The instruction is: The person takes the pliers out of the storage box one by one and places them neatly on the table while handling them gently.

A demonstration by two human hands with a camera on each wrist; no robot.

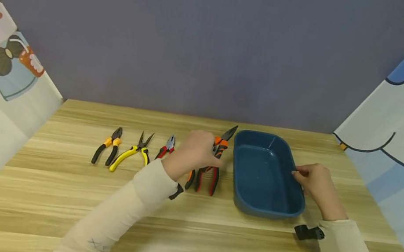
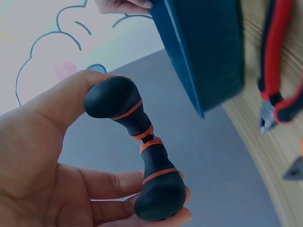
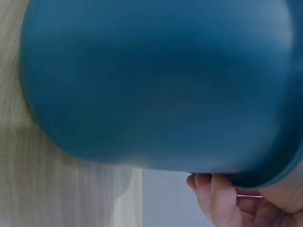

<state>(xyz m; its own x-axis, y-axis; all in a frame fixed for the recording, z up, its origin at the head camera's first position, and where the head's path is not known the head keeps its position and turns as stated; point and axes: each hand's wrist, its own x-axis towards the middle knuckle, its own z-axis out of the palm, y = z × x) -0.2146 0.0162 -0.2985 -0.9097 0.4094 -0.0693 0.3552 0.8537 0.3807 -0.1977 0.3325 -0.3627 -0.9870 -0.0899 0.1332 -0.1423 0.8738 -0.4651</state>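
My left hand (image 1: 194, 151) holds a pair of pliers (image 1: 222, 143) with black and orange handles, its dark pointed nose angled up and away beside the tub. In the left wrist view, thumb and fingers wrap the two handles (image 2: 161, 189), whose rounded ends face the camera. On the right, my right hand (image 1: 314, 183) pinches the rim of a blue plastic tub (image 1: 267, 212), and nothing shows inside it. Red and black pliers (image 1: 213, 183) lie on the table just below the left hand, their upper part overlapped by the held pair.
Left of the hand lie black pliers with orange-yellow collars (image 1: 106, 145), yellow-handled long-nose pliers (image 1: 126, 158) and red-handled pliers (image 1: 170, 144), partly hidden by the arm. An orange and black handle (image 1: 190, 180) peeks out beside the wrist. A grey wall (image 1: 213, 56) stands behind the wooden table (image 1: 34, 196).
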